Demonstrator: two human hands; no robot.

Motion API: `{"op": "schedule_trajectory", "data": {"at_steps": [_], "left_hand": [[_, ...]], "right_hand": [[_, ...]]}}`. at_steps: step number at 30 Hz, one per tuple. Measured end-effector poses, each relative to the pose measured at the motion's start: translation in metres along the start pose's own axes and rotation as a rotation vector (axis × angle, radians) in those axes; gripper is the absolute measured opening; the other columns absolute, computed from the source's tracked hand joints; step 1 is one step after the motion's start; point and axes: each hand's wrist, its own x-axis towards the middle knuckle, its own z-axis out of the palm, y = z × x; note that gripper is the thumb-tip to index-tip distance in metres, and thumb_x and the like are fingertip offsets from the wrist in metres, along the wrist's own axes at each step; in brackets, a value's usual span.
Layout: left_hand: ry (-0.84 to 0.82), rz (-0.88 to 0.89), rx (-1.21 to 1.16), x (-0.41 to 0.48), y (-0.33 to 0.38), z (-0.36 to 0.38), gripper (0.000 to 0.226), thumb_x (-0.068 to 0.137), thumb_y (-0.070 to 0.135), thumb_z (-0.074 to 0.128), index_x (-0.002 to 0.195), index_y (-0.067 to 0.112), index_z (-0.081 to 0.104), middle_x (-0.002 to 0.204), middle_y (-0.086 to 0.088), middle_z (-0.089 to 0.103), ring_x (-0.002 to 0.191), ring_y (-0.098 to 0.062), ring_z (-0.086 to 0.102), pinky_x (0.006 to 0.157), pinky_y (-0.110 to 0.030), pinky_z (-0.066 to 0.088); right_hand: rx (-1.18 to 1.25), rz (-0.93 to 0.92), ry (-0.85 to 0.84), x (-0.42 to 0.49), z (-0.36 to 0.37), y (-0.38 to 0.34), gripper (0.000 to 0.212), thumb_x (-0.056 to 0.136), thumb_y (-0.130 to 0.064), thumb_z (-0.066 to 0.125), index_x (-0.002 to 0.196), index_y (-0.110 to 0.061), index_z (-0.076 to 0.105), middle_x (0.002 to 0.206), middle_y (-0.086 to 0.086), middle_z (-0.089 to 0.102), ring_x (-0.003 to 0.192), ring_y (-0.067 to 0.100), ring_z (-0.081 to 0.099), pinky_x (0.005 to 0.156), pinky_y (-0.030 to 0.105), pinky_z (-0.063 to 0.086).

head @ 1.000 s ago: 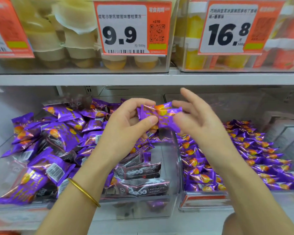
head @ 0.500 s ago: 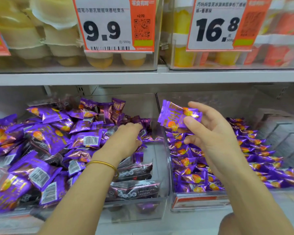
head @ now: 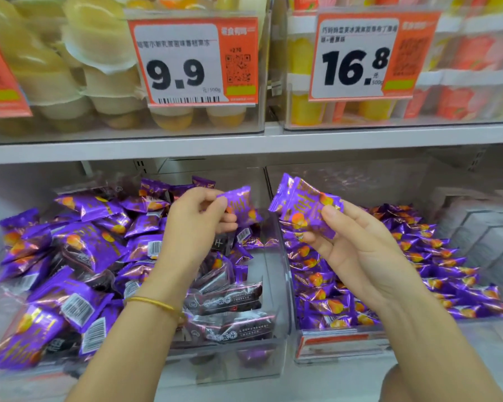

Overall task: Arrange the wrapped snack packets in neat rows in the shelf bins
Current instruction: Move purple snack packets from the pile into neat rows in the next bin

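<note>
Pinching one shiny purple foil snack packet (head: 241, 206) between thumb and curled fingers, the left hand (head: 198, 221) hung over the clear plastic left bin (head: 282, 300). In that bin, a loose heap of purple packets (head: 93, 250) spread toward 9 o'clock. The right hand (head: 360, 253) gripped what looked like two more purple packets (head: 305, 210), stacked flat together with the thumb on top. It was above the far end of the clear plastic right bin (head: 340, 335) at 4 o'clock, where tidy rows of packets (head: 418, 256) lay overlapping.

The step in hand seemed to be gathering: strays lifted from the heap and collected for the neat side. The next move probably called for the left hand's packet to join the right hand's stack, faced the same way. The stack would then need laying at the back of a row without nudging its neighbours.

Counted:
- two hands and three packets held
- two bins
- one thin gold bangle (head: 157, 304) on the left wrist
- roughly three dark wrapped bars (head: 230, 300) at the heap's 4 o'clock
- two whole orange-and-white price cards, the 9.9 card (head: 186, 62) at 11 o'clock and the 16.8 card (head: 360, 56) at 1 o'clock

The packets in the heap and rows were too many to count.
</note>
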Motion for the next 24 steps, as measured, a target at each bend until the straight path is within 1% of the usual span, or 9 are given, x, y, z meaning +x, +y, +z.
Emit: {"op": "schedule_trajectory", "data": {"at_steps": [3, 7, 9, 12, 16, 18, 20, 22, 24], "left_hand": [[-0.065, -0.101, -0.378, -0.020, 0.021, 0.002, 0.011, 0.094, 0.003, 0.049, 0.087, 0.001, 0.057, 0.078, -0.013, 0.062, 0.064, -0.011, 0.068, 0.061, -0.022, 0.056], [-0.141, -0.131, -0.553, -0.038, 0.038, 0.012, 0.013, 0.092, 0.002, 0.050, 0.081, 0.002, 0.057, 0.074, -0.010, 0.066, 0.061, -0.010, 0.067, 0.057, -0.017, 0.053], [-0.208, -0.096, -0.479, -0.044, 0.041, 0.019, 0.011, 0.089, 0.005, 0.055, 0.079, 0.004, 0.060, 0.069, -0.005, 0.069, 0.058, -0.008, 0.065, 0.053, -0.015, 0.051], [-0.254, 0.080, -0.159, -0.049, 0.038, 0.028, 0.010, 0.085, 0.008, 0.063, 0.079, 0.013, 0.069, 0.072, 0.003, 0.070, 0.057, -0.002, 0.057, 0.056, -0.013, 0.045], [-0.231, 0.322, 0.187, -0.051, 0.034, 0.040, 0.024, 0.086, 0.007, 0.061, 0.086, 0.030, 0.069, 0.094, 0.010, 0.067, 0.080, 0.002, 0.059, 0.071, -0.006, 0.042], [-0.218, 0.363, 0.229, -0.051, 0.033, 0.047, 0.024, 0.087, 0.010, 0.061, 0.088, 0.033, 0.067, 0.097, 0.012, 0.064, 0.086, -0.001, 0.058, 0.074, -0.008, 0.042], [-0.192, 0.390, 0.242, -0.049, 0.030, 0.053, 0.020, 0.084, 0.019, 0.058, 0.086, 0.038, 0.065, 0.097, 0.015, 0.063, 0.094, -0.005, 0.058, 0.083, -0.017, 0.044], [-0.165, 0.394, 0.228, -0.048, 0.028, 0.059, 0.022, 0.080, 0.023, 0.053, 0.085, 0.042, 0.063, 0.097, 0.016, 0.063, 0.099, -0.011, 0.058, 0.089, -0.028, 0.046], [-0.158, 0.393, 0.212, -0.048, 0.027, 0.063, 0.024, 0.081, 0.020, 0.054, 0.084, 0.043, 0.062, 0.097, 0.015, 0.062, 0.099, -0.013, 0.059, 0.088, -0.032, 0.047]], "right_hand": [[0.029, 0.031, -0.060, -0.002, 0.000, 0.000, 0.021, 0.059, -0.024, 0.074, 0.080, -0.019, 0.076, 0.085, 0.002, 0.071, 0.070, 0.010, 0.064, 0.057, 0.023, 0.053], [0.020, 0.028, -0.140, -0.004, -0.002, 0.001, 0.046, 0.050, -0.037, 0.088, 0.091, -0.020, 0.074, 0.094, 0.002, 0.071, 0.081, 0.010, 0.065, 0.066, 0.024, 0.054], [0.041, 0.025, -0.161, -0.006, -0.003, -0.001, 0.049, 0.051, -0.035, 0.090, 0.093, -0.018, 0.074, 0.098, 0.006, 0.071, 0.086, 0.015, 0.066, 0.073, 0.028, 0.056], [0.062, -0.007, -0.154, -0.009, -0.013, -0.012, 0.047, 0.052, -0.030, 0.090, 0.092, -0.013, 0.072, 0.096, 0.009, 0.071, 0.085, 0.019, 0.068, 0.070, 0.031, 0.057], [-0.044, -0.069, 0.019, -0.017, -0.059, -0.047, 0.055, 0.041, -0.032, 0.094, 0.087, -0.011, 0.072, 0.088, 0.010, 0.072, 0.081, 0.020, 0.069, 0.068, 0.031, 0.057], [-0.257, -0.033, 0.104, -0.027, -0.085, -0.061, 0.060, 0.035, -0.042, 0.094, 0.084, -0.014, 0.074, 0.084, 0.007, 0.073, 0.076, 0.016, 0.069, 0.071, 0.029, 0.058], [-0.443, 0.088, 0.141, -0.036, -0.105, -0.065, 0.066, 0.029, -0.048, 0.093, 0.081, -0.014, 0.074, 0.078, 0.004, 0.070, 0.068, 0.011, 0.065, 0.068, 0.022, 0.055], [-0.555, 0.207, 0.090, -0.041, -0.115, -0.064, 0.065, 0.031, -0.048, 0.093, 0.080, -0.012, 0.073, 0.076, 0.005, 0.064, 0.064, 0.010, 0.059, 0.061, 0.018, 0.051], [-0.643, 0.288, -0.009, -0.039, -0.114, -0.065, 0.051, 0.044, -0.043, 0.091, 0.080, -0.012, 0.072, 0.076, 0.005, 0.066, 0.065, 0.009, 0.060, 0.060, 0.015, 0.049]]}}
